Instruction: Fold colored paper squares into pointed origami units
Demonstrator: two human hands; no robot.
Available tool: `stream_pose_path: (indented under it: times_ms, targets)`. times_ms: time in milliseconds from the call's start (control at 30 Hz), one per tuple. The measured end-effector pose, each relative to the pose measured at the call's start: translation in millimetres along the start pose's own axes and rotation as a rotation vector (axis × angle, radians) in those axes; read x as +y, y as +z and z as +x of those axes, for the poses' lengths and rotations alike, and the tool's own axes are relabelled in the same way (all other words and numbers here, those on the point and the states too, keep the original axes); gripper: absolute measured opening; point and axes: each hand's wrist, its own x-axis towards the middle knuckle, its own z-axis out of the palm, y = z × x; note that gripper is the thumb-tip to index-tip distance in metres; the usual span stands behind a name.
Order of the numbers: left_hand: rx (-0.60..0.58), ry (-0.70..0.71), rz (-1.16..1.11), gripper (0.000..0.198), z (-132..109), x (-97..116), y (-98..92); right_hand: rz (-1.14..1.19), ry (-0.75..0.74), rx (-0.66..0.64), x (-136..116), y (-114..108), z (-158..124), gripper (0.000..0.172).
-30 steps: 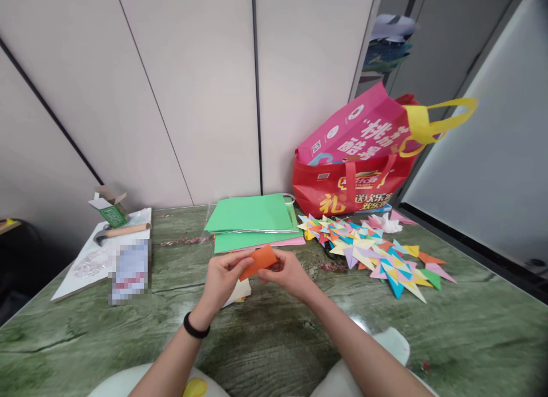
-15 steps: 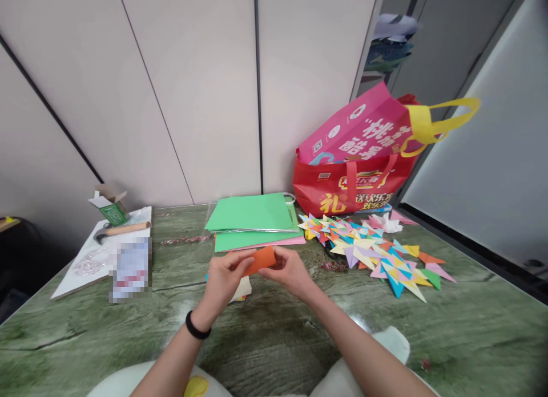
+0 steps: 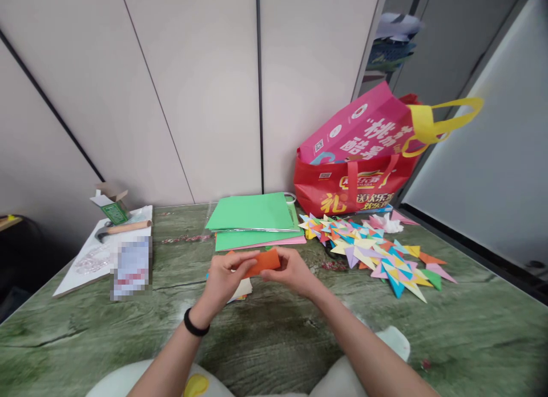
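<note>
An orange folded paper (image 3: 268,262) is held up above the table between both hands. My left hand (image 3: 228,276) pinches its left end, with the thumb on the near face. At its right end my right hand (image 3: 291,271) grips it, thumb in front and fingers behind. Below and partly behind my left hand lies a small stack of coloured paper (image 3: 242,288), its top sheet cream. To the right of my right hand spreads a pile of folded paper stars (image 3: 363,243) in many colours.
Behind the hands lie green paper sheets (image 3: 252,211) in a clear sleeve. A red bag (image 3: 319,183) holding a pink bag (image 3: 363,129) stands at the back right. On the left, a hammer (image 3: 128,228) and a small green box (image 3: 113,209) rest on a white board (image 3: 79,271).
The orange paper has shifted slightly to the right and is turned a little more level. Both hands keep their hold on it.
</note>
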Motion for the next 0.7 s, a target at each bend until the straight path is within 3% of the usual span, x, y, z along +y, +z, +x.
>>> stream_pose_path:
  times_ms: [133,400,700]
  targets:
    - [0.031,0.018,0.017,0.017,-2,0,1.0,0.170,0.082,-0.020,2,-1,1,0.031]
    - [0.055,0.031,0.029,0.018,-3,-1,3.6,0.293,0.180,0.137,8,-1,4,0.030]
    - [0.068,-0.051,-0.032,0.019,-2,-1,1.4,0.308,0.159,-0.032,1,-16,3,0.032]
